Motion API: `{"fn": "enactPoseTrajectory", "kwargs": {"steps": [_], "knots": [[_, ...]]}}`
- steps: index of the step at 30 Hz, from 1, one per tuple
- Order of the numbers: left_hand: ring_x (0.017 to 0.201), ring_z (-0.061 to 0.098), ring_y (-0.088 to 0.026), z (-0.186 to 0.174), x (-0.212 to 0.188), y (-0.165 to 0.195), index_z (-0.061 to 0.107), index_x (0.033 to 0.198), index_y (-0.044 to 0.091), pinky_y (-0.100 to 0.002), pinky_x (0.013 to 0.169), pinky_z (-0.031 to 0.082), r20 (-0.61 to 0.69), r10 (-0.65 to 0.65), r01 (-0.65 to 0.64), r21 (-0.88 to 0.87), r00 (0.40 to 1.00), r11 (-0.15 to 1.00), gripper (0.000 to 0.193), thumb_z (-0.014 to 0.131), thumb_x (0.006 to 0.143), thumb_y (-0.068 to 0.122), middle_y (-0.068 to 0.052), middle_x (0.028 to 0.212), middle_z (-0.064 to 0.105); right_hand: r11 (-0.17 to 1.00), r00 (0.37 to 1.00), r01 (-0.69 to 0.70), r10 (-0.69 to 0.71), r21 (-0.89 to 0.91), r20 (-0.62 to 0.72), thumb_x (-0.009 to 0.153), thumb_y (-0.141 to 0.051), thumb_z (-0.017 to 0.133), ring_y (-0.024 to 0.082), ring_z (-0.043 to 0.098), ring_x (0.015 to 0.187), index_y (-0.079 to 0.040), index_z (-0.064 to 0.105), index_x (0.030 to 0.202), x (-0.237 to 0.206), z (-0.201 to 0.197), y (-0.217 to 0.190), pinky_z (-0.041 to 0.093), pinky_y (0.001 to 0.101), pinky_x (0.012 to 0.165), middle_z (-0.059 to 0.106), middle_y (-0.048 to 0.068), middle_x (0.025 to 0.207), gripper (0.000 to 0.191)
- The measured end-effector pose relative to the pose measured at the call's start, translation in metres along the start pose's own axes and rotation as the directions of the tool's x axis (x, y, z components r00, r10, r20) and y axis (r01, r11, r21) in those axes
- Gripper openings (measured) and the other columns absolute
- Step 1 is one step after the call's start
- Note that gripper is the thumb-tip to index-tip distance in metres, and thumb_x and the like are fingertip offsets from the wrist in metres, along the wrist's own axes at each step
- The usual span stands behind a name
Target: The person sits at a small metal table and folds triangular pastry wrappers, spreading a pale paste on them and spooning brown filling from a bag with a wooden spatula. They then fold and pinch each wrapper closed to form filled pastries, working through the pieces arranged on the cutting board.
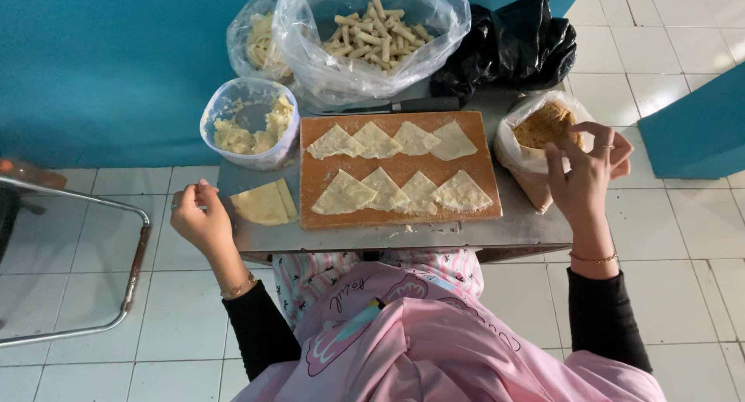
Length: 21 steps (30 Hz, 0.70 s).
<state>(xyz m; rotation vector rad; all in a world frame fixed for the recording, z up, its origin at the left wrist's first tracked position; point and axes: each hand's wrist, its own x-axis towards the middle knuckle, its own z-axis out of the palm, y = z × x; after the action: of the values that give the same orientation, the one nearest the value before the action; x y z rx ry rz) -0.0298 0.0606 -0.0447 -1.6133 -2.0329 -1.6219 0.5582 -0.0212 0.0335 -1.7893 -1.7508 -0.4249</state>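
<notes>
Your right hand [583, 169], fingers spread, hovers at the clear bag of brown crumbs [543, 134]; your left hand [200, 220], loosely curled and empty, rests beside the folded yellow dough sheets [264, 203], left of the wooden board of filled triangles [400, 169].

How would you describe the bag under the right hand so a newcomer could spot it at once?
Start at the wooden board carrying eight triangular dough sheets. Just off its right edge sits a small clear plastic bag of brown crumbs, with the right hand hovering at its mouth. Unlike the larger clear bags behind the board, which hold pale stick-shaped pieces, this one holds brown crumbs.
</notes>
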Motion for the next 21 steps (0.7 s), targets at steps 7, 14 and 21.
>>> {"fn": "enactPoseTrajectory", "kwargs": {"steps": [7,14,21], "knots": [[0.076,0.066,-0.024,-0.001,-0.002,0.001,0.067,0.098,0.0,-0.036,0.069,0.051,-0.03,0.004,-0.006,-0.057,1.0,0.998,0.005,0.071,0.097,0.002,-0.009,0.089,0.07,0.971,0.973,-0.212,0.22,0.112,-0.063,0.11,-0.021,0.066,0.03,0.033,0.128,-0.001,0.078,0.104,-0.003,0.01,0.047,0.032,0.0441,0.108,0.057,0.003,0.138,0.024],[0.075,0.064,-0.025,-0.003,-0.004,0.003,0.068,0.094,0.001,-0.039,0.069,0.048,-0.04,0.087,-0.091,-0.084,0.995,0.992,0.012,0.08,0.097,0.005,-0.01,0.089,0.067,0.912,0.917,-0.36,0.385,0.196,-0.106,0.109,-0.021,0.064,0.028,0.033,0.126,-0.003,0.075,0.092,0.004,-0.002,0.052,0.03,0.0443,0.108,0.058,0.003,0.135,0.027],[0.08,0.064,-0.026,-0.012,-0.013,0.023,0.071,0.093,0.005,-0.04,0.077,0.044,-0.104,0.184,-0.188,-0.028,0.977,0.982,0.012,0.081,0.099,0.007,-0.007,0.088,0.068,0.863,0.92,-0.37,0.391,0.345,0.008,0.11,-0.019,0.061,0.024,0.039,0.128,-0.005,0.07,0.087,0.005,-0.022,-0.02,0.026,0.0439,0.118,0.061,0.001,0.132,0.029]]}}
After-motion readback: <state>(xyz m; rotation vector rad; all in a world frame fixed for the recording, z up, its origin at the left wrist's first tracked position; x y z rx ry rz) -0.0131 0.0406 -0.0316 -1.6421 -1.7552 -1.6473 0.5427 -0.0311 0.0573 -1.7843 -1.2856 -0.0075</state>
